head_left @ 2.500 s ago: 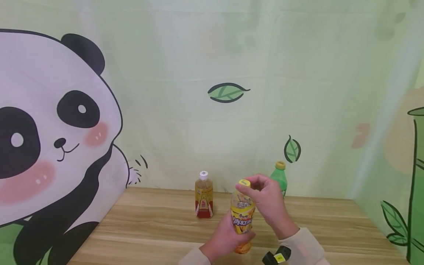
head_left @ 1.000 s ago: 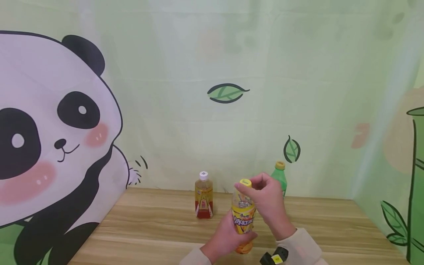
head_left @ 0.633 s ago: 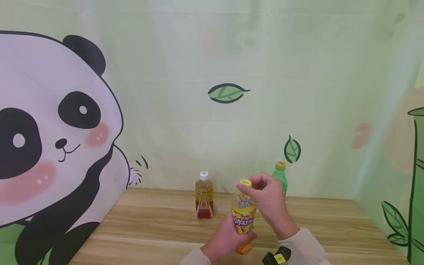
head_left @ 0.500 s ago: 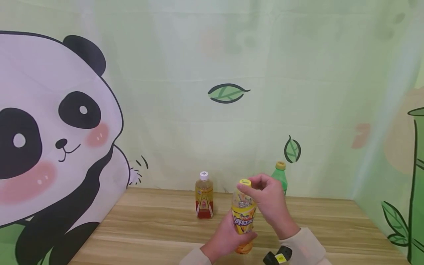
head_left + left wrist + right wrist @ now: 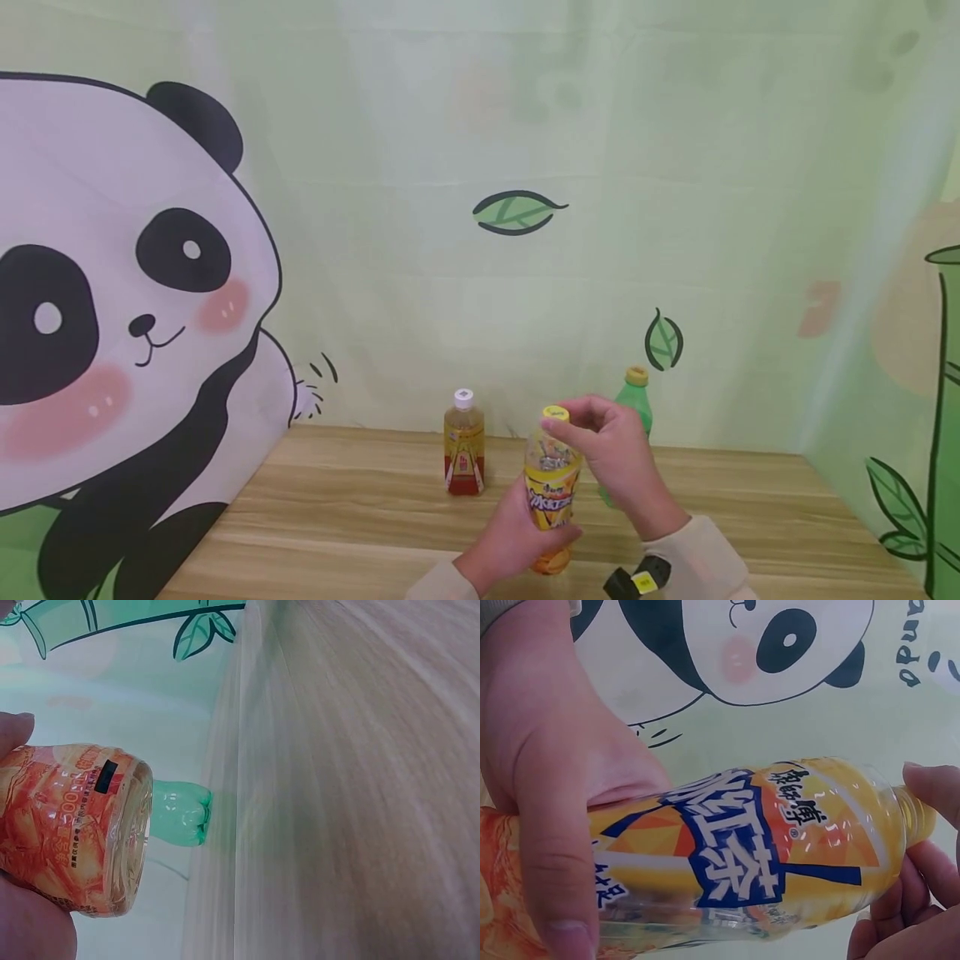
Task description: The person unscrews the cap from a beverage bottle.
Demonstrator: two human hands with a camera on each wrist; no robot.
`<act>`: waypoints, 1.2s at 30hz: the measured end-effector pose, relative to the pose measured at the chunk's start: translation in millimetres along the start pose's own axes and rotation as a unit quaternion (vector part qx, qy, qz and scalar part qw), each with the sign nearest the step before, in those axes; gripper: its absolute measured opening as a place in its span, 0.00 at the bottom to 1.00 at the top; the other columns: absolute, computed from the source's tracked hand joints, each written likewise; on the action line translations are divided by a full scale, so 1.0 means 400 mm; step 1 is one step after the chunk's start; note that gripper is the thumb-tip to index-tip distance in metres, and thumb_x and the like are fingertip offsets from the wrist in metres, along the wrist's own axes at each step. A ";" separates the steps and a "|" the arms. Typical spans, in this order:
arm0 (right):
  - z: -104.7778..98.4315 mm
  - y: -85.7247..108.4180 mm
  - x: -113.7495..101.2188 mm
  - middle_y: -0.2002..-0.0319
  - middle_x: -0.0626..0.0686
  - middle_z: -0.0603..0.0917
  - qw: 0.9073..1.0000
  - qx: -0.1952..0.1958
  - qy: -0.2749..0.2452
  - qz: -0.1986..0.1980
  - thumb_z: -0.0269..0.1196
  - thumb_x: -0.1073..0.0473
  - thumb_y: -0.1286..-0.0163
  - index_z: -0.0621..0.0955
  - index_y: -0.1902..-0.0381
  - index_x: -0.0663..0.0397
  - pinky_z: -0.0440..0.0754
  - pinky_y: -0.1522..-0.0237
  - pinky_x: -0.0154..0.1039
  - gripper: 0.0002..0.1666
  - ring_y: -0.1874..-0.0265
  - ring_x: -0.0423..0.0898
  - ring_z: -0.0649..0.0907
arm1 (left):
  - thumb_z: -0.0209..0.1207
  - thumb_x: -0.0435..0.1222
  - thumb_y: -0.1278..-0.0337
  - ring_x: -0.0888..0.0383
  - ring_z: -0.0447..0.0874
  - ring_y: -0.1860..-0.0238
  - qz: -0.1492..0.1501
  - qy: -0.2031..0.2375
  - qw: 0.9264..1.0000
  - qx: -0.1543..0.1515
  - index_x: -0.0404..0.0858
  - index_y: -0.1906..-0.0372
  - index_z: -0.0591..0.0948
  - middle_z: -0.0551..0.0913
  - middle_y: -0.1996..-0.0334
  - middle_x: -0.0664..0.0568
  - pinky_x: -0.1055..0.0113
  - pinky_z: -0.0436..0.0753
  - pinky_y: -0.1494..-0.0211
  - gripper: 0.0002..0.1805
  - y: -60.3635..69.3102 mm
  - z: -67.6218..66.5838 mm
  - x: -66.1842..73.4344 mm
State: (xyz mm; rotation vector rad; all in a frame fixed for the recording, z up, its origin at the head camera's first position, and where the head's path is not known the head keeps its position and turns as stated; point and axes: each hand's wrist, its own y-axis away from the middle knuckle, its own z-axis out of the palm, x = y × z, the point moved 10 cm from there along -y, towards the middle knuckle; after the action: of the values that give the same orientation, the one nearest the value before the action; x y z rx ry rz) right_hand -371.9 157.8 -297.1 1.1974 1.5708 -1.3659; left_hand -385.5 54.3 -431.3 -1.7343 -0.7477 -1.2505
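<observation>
wood-grained table point(image 5: 337, 500), panda backdrop point(image 5: 405, 300); left hand point(image 5: 513, 533) round bottle point(image 5: 551, 487), right hand point(image 5: 618, 450) round cap point(image 5: 555, 412)

Bottles total three: one yellow-labelled bottle point(image 5: 552, 493), one white-capped bottle point(image 5: 464, 450), one green bottle point(image 5: 637, 403). Hands total two: one left hand point(image 5: 516, 532), one right hand point(image 5: 621, 446). One printed panda point(image 5: 116, 292) is visible.

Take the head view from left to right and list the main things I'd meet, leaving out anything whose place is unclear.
Panda drawing, white-capped bottle, held yellow-capped bottle, green bottle, bamboo drawing.
</observation>
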 end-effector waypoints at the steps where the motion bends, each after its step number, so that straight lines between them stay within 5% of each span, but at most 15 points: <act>1: 0.000 0.000 -0.001 0.62 0.53 0.88 1.000 -0.004 0.002 -0.001 0.77 0.51 0.40 0.87 0.54 0.60 0.85 0.58 0.38 0.22 0.62 0.46 0.84 | 0.72 0.34 0.45 0.59 0.84 0.51 -0.001 0.002 1.000 0.000 0.48 0.35 0.70 0.83 0.50 0.55 0.69 0.82 0.46 0.34 0.000 0.000 -0.001; 13: 0.000 -0.004 0.007 0.60 0.53 0.88 0.999 -0.031 0.011 -0.003 0.75 0.51 0.38 0.87 0.52 0.58 0.85 0.56 0.38 0.21 0.60 0.47 0.84 | 0.72 0.35 0.44 0.61 0.84 0.51 0.002 -0.013 1.000 0.003 0.48 0.35 0.70 0.83 0.50 0.55 0.70 0.82 0.46 0.34 0.006 0.002 -0.001; 23: -0.015 0.001 0.015 0.62 0.53 0.87 1.000 0.021 -0.009 0.005 0.79 0.51 0.43 0.84 0.55 0.59 0.85 0.59 0.37 0.24 0.61 0.48 0.83 | 0.73 0.37 0.44 0.60 0.84 0.51 -0.007 -0.009 1.000 0.005 0.49 0.35 0.70 0.83 0.50 0.55 0.69 0.83 0.46 0.34 0.003 0.006 0.002; 36: -0.024 0.006 0.019 0.64 0.54 0.85 0.997 0.074 0.029 0.009 0.82 0.42 0.51 0.80 0.64 0.56 0.84 0.62 0.38 0.31 0.64 0.49 0.82 | 0.72 0.37 0.44 0.61 0.84 0.49 -0.005 -0.010 1.000 0.001 0.50 0.34 0.69 0.82 0.47 0.54 0.70 0.82 0.45 0.35 0.002 0.012 -0.001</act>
State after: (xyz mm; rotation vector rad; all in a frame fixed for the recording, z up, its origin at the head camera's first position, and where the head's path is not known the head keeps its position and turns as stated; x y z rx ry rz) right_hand -371.5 168.8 -303.3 1.3475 1.5155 -1.4681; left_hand -382.9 58.3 -432.6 -1.7451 -0.7695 -1.2405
